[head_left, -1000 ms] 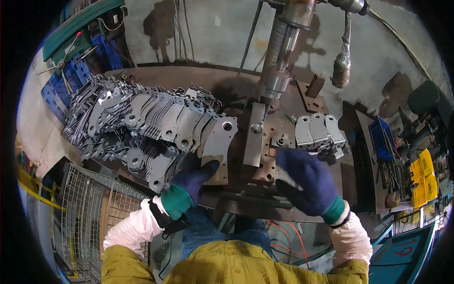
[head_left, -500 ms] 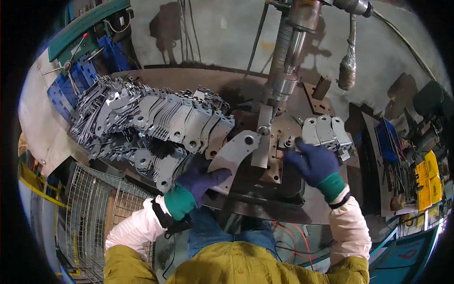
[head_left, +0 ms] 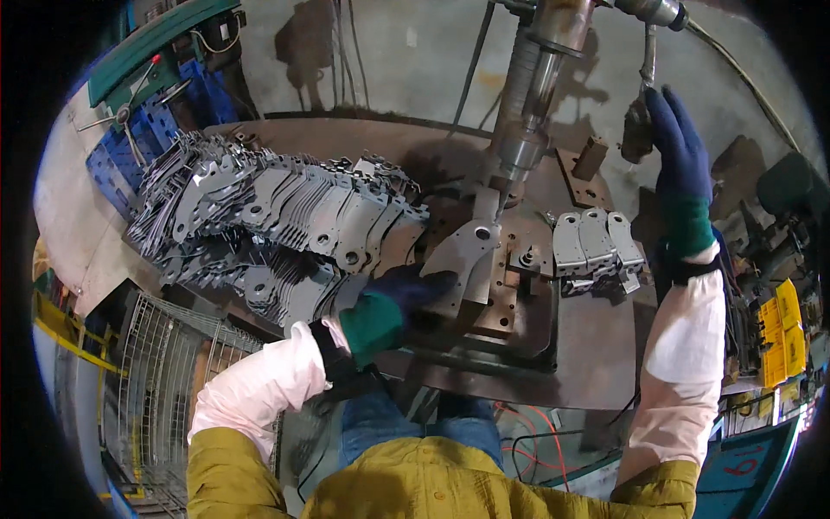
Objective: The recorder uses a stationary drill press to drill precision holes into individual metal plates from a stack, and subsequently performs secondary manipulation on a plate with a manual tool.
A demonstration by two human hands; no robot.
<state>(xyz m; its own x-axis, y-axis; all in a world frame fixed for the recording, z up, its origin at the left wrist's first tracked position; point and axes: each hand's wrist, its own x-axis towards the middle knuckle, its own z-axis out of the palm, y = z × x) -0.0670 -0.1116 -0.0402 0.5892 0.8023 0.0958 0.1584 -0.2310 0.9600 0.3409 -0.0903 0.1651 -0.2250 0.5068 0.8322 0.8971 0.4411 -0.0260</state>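
Note:
My left hand [head_left: 399,294], in a dark purple glove with a green cuff, grips the lower left end of a flat curved metal plate [head_left: 456,253]. The plate's holed upper end lies on the metal bar of the drilling fixture [head_left: 496,304], right beneath the drill chuck [head_left: 522,154]. At the upper right my right hand [head_left: 679,156], gloved alike, is raised with its fingers stretched out. It is beside the wrapped handle [head_left: 638,134] of the drill's lever; whether palm and handle touch, I cannot tell.
Stacked metal plates [head_left: 328,212] cover the table's left side. Several bent plates [head_left: 592,242] lie right of the fixture. A steel block with a post [head_left: 590,164] stands behind them. Yellow bins [head_left: 782,333] sit at far right, a wire basket [head_left: 164,389] at lower left.
My left hand has moved the plate rightward and up onto the fixture under the drill. My right hand has gone from beside the fixture up to the lever handle.

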